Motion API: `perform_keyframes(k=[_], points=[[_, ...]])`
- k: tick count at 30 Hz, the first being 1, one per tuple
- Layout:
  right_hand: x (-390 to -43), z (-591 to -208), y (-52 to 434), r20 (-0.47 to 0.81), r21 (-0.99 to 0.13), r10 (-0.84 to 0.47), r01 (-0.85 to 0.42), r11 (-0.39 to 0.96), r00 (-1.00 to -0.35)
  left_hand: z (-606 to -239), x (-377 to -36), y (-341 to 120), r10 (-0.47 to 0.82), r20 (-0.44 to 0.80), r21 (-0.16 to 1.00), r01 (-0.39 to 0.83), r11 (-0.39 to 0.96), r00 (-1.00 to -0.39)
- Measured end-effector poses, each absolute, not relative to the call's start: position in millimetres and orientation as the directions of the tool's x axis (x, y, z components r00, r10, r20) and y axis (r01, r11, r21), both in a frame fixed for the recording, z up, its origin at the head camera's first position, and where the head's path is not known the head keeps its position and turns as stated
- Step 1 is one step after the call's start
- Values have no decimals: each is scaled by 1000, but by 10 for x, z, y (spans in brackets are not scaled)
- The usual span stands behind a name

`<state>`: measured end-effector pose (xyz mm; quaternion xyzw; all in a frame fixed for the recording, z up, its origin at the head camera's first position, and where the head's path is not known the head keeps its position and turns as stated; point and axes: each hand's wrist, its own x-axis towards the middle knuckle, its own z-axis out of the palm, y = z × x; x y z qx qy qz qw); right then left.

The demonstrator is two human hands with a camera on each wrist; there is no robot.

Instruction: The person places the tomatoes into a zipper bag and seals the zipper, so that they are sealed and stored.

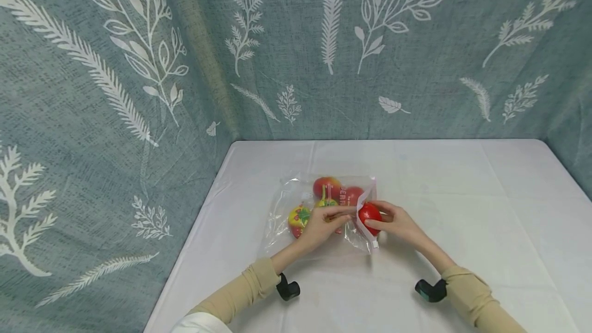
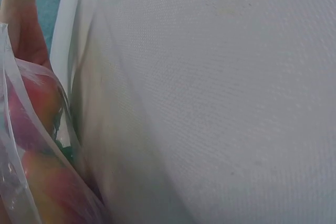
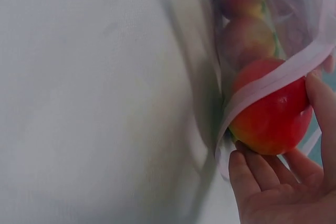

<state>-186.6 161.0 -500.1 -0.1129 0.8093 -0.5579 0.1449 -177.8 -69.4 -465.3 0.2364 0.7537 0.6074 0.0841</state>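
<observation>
A clear zip bag (image 1: 277, 230) with a pale pinkish rim lies on the table, with several red-and-yellow fruits (image 1: 326, 187) inside. My left hand (image 1: 319, 225) pinches the bag near its mouth, on the left of the opening. Fingers and thumb of my right hand (image 1: 399, 224) hold a shiny red apple (image 1: 370, 217) at that mouth. The right wrist view shows the rim crossing the apple (image 3: 278, 114), which is partly inside, while the right hand (image 3: 283, 192) grips its outer end. The left wrist view catches the bag's side and fruit (image 2: 37, 106) through the film.
A white cloth covers the table (image 1: 472, 209). Behind and to the left hangs a blue-green curtain (image 1: 296, 55) with white leaf prints. Dark wrist cameras (image 1: 288, 288) are strapped near both cuffs.
</observation>
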Motion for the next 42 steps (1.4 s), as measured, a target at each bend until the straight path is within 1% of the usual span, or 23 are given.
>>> perform_keyframes(k=[5, 13, 27, 35, 42], points=[[-1866, -5004, 1570, -104, -942, -362, -26, 335, -926, -4830, -1855, -693, 452, 160, 954, 254, 156, -878], [-1894, -5061, 1496, -99, -934, -349, -34, 356, -932, -4580, -1749, -692, 464, 166, 958, 254, 132, -870], [-1896, -5062, 1407, -77, -926, -340, -59, 374, -937, -4580, -1741, -690, 461, 150, 956, 247, 158, -875], [-1884, -5049, 1343, -84, -919, -320, -51, 390, -944, -4575, -1733, -692, 451, 166, 954, 258, 151, -877], [-1889, -5090, 1330, -63, -920, -319, -69, 385, -946, -4570, -1735, -681, 457, 166, 957, 254, 138, -874]])
